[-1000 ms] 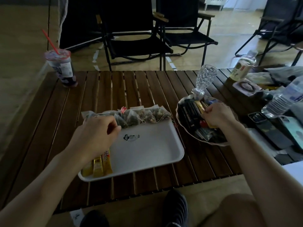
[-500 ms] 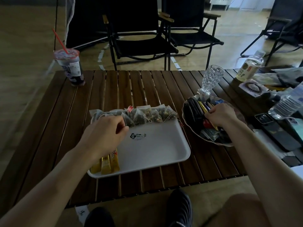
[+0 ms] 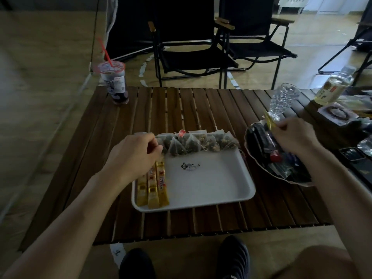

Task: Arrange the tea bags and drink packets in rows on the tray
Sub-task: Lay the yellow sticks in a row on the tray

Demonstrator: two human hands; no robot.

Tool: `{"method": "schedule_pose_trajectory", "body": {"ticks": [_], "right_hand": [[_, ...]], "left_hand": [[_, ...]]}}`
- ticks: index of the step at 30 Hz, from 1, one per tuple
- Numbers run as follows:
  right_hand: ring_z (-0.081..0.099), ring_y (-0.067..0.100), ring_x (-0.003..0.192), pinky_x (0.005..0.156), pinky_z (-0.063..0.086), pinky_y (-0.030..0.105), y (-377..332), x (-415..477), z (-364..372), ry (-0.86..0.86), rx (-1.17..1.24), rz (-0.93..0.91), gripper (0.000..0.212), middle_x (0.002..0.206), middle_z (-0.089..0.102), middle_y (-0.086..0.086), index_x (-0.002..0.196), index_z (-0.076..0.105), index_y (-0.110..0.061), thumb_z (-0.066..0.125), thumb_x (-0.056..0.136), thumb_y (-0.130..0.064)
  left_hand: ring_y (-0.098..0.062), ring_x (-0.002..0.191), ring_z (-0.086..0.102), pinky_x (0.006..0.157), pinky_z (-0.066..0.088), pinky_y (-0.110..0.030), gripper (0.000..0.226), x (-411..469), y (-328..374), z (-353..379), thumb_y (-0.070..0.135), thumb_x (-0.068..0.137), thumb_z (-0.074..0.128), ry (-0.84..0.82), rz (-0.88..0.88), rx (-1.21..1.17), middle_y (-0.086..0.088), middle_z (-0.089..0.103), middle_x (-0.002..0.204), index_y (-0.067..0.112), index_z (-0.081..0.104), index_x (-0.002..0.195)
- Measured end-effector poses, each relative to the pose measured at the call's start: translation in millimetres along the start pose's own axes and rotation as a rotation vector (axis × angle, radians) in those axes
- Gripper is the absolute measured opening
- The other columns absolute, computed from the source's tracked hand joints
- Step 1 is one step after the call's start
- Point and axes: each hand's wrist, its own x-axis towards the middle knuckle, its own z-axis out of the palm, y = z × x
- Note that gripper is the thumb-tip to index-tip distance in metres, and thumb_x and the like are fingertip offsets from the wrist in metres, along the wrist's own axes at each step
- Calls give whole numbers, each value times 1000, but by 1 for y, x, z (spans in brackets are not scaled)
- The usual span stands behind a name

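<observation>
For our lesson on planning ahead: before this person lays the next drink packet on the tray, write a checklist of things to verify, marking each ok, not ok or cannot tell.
1. Packet held: the right hand pinches a yellow packet above the bowl: ok.
2. Free space on the tray right of the three gold stick packets: ok.
3. Tea bags lined up along the tray's far edge: ok.
4. Left hand clear of that space: it lies over the sticks' far ends only: ok.
5. Held packet matches the gold sticks: cannot tell.
</observation>
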Motion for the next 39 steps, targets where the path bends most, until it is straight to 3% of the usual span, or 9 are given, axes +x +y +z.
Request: {"method": "schedule_pose_trajectory", "body": {"ticks": [2,5,12,15,23,25,27,34,39], "right_hand": [[60,25,69,60,43,29,-23,-17,-2,-31,227,-1,14,75,65,6,91,68,-14,61,93,-26],[63,19,76,69,49,33,-53,-40,12,-291,463,-36,11,85,70,5,96,71,-17,63,92,-24],[65,14,82,68,45,23,-101,-75,60,-758,304,-241,10,89,73,1,91,71,-15,68,88,-25],[62,12,73,61,45,22,-111,-85,74,-772,202,-252,6,81,70,2,83,68,-16,73,84,-20],[68,12,75,68,58,31,-122,-97,86,-598,100,-286,20,78,70,-3,75,64,-21,80,79,-33],[71,16,73,68,60,35,-125,-95,90,-651,174,-250,21,77,74,1,74,64,-20,80,79,-32],[69,13,65,57,55,28,-126,-94,96,-735,249,-217,20,72,74,3,77,64,-16,80,80,-28],[68,11,54,49,54,21,-127,-98,108,-855,465,-138,11,64,72,6,83,64,-6,72,87,-13],[65,8,54,49,53,18,-129,-96,111,-890,401,-174,16,67,70,4,83,68,-5,68,91,-19]], "left_hand": [[-2,71,59,57,46,-23,11,2,-10,-5,45,95,54,8,-48,-18,12,61,82,35,57,92],[-3,72,59,60,49,-26,12,2,-22,-7,41,94,56,20,-121,-10,10,63,81,31,60,90],[-2,70,60,55,41,-22,12,-2,-32,-5,40,95,56,-54,-150,12,10,63,81,30,61,94],[-3,71,58,56,41,-24,14,-2,-36,-5,40,95,57,-91,-166,43,11,62,80,28,63,95],[-7,75,61,62,49,-26,17,-4,-45,-3,41,94,57,-183,-200,86,8,64,84,25,63,96],[-8,76,62,72,55,-31,18,-3,-46,-1,43,94,58,-225,-221,94,8,64,84,26,63,96],[-8,78,62,77,56,-33,19,-4,-46,1,45,93,58,-268,-245,95,8,64,85,26,62,96],[-11,78,63,64,47,-23,32,-5,-43,-1,51,91,58,-372,-274,62,3,66,87,19,64,92],[-15,78,68,74,57,-30,40,-4,-41,0,53,87,62,-450,-325,50,-2,70,88,14,64,95]]}}
